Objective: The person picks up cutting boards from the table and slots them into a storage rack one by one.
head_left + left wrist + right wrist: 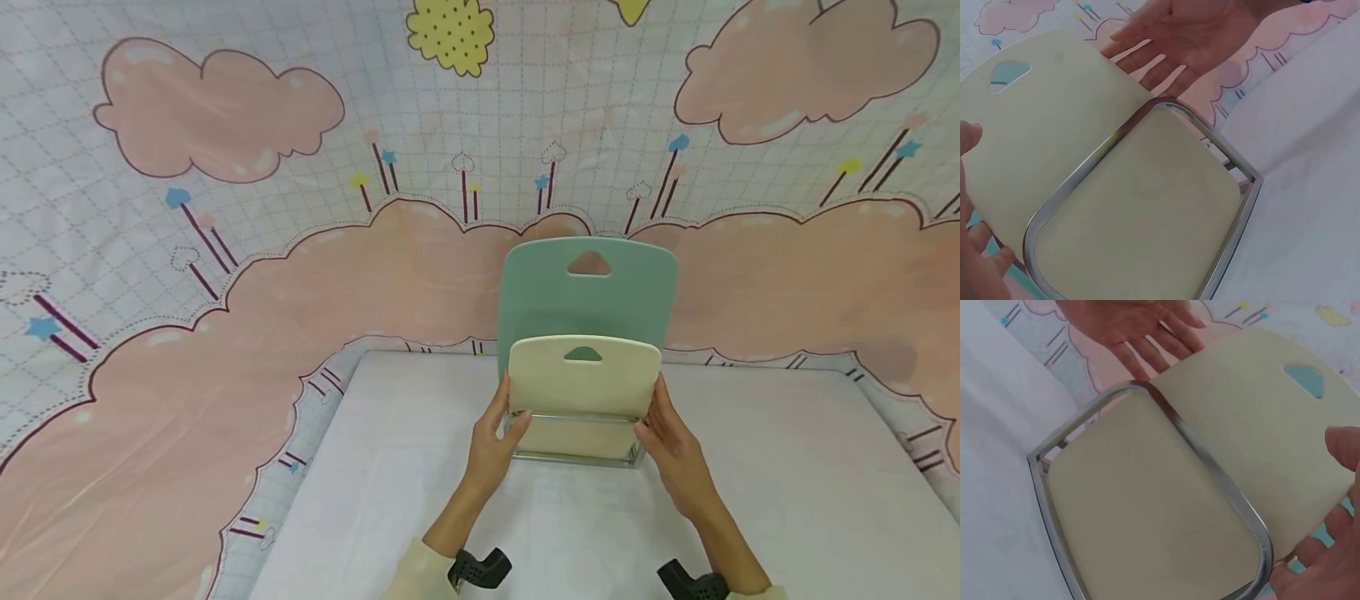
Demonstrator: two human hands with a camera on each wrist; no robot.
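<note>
A cream cutting board [585, 379] with a handle hole stands upright in a silvery metal rack [1210, 465]. Behind it rises a larger green cutting board [588, 304]. My left hand [491, 450] touches the left side of the cream board and rack, fingers extended along the edge and thumb towards the front. On the opposite side, my right hand [678, 454] touches the right edge in much the same way. Both wrist views show fairly straight fingers against the cream board's side edges. The lower part of the green board is hidden behind the cream one.
The rack stands on a white table [397, 500], near its back edge. Beyond the table hangs a cloth backdrop [420, 283] printed with pink clouds, stars and a grid. Each wrist carries a black camera mount [480, 568].
</note>
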